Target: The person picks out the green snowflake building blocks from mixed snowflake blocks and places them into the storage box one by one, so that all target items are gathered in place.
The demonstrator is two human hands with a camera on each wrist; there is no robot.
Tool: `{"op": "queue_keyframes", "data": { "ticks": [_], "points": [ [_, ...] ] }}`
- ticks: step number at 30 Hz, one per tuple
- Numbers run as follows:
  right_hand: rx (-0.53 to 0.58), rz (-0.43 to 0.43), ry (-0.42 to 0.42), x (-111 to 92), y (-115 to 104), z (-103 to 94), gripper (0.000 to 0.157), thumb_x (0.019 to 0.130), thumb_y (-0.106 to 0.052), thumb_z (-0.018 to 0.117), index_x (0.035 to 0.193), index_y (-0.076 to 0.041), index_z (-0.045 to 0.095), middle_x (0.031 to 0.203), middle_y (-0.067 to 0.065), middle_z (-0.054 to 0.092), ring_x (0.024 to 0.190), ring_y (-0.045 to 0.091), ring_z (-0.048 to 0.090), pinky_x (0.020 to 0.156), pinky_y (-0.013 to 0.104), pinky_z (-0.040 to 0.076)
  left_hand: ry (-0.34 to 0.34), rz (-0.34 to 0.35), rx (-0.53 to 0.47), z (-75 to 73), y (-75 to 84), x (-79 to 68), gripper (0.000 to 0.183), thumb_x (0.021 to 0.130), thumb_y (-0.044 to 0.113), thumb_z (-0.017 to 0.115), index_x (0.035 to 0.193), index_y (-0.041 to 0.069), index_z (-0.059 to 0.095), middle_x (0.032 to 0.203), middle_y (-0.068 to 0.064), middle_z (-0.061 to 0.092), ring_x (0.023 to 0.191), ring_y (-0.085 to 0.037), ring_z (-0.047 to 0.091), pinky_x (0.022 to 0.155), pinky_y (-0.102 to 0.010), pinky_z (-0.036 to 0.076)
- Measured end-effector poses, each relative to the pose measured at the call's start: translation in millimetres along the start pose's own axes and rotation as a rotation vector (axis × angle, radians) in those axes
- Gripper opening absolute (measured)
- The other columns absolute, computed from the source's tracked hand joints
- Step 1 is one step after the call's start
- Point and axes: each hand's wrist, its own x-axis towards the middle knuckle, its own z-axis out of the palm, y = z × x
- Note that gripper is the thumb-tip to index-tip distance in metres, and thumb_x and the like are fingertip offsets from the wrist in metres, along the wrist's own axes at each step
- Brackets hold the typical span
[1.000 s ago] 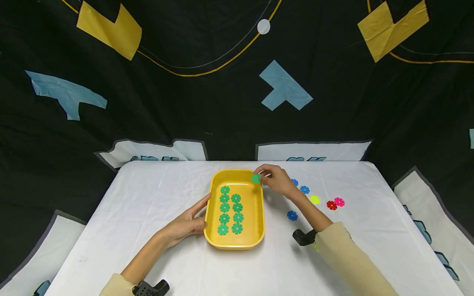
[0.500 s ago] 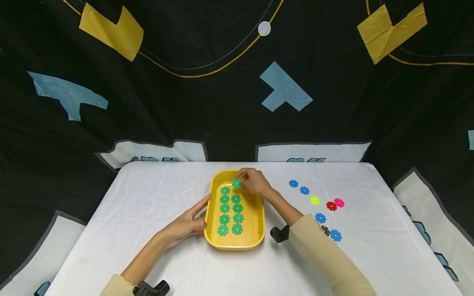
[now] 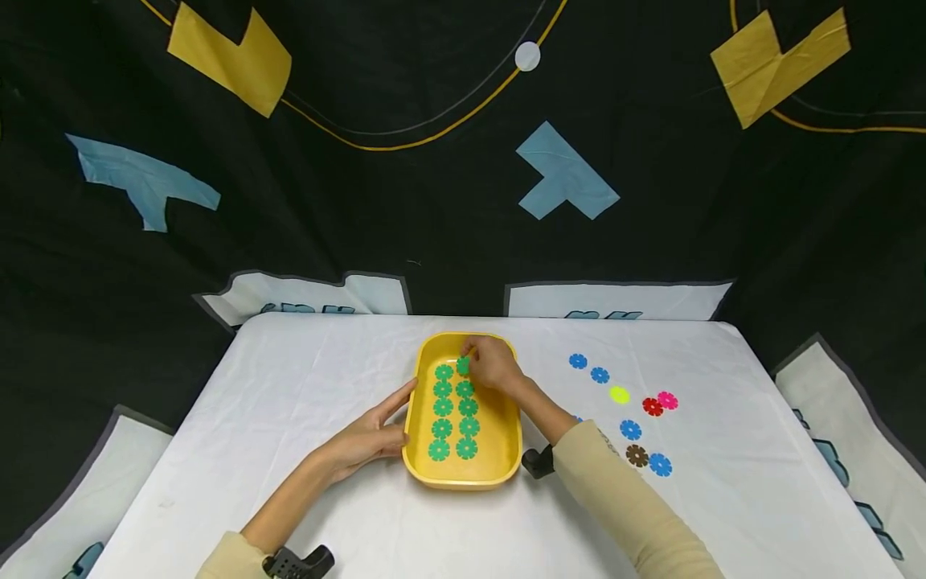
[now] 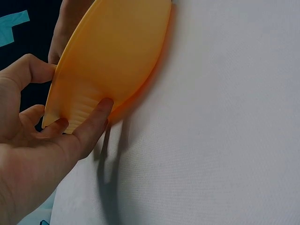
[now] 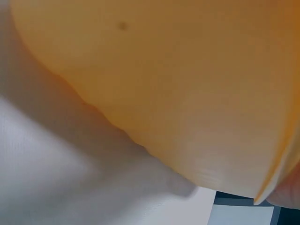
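Observation:
A yellow tray (image 3: 499, 450) stands mid-table, holding two columns of green flower-shaped discs (image 3: 442, 407). My left hand (image 3: 365, 438) grips its left side; in the left wrist view, one fingertip is at the rim (image 4: 55, 79) while other fingers (image 4: 91, 124) lie against the outer wall. Inside the far end of the tray, my right hand (image 3: 497, 368) pinches a green flower-shaped disc (image 3: 463, 366) at the top of the right column, partly covered by its fingers. The right wrist view is mostly filled by the tray's outer wall (image 5: 154, 84), with a fingertip at its lower right edge.
Right of the tray lie loose discs: several blue ones (image 3: 631, 429), a yellow one (image 3: 619, 395), a red one (image 3: 652, 407), a pink one (image 3: 668, 400) and a brown one (image 3: 637, 456). The right sleeve (image 3: 615, 490) crosses the table's near right part.
The right hand has moved left from the tray's far right corner with the green disc, then lowered it to the top of the right column. The left hand has stayed on the tray.

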Motion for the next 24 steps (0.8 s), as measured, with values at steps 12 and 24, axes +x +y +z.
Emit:
{"op": "queue_keyframes", "data": {
  "ticks": [12, 24],
  "points": [
    [-0.047, 0.044, -0.026, -2, 6, 7.5, 0.025, 0.086, 0.010, 0.060, 0.106, -0.001, 0.071, 0.077, 0.004, 0.061, 0.064, 0.014, 0.052, 0.056, 0.022, 0.045, -0.013, 0.001, -0.011, 4.2, 0.3, 1.9, 0.092, 0.088, -0.001, 0.056, 0.162, 0.028, 0.011, 0.167, -0.005, -0.002, 0.126, -0.035, 0.053, 0.098, -0.043, 0.050],
    [0.046, 0.008, -0.009, -14, -1, -16.7, 0.018, 0.090, -0.004, 0.071, 0.108, -0.004, 0.071, 0.100, 0.010, 0.069, 0.092, 0.024, 0.064, 0.078, 0.033, 0.055, 0.013, -0.008, 0.003, 4.2, 0.1, 0.8, 0.092, 0.086, 0.000, 0.058, 0.162, 0.027, 0.014, 0.167, -0.005, 0.001, 0.124, -0.034, 0.055, 0.096, -0.042, 0.051]
  ]
}}
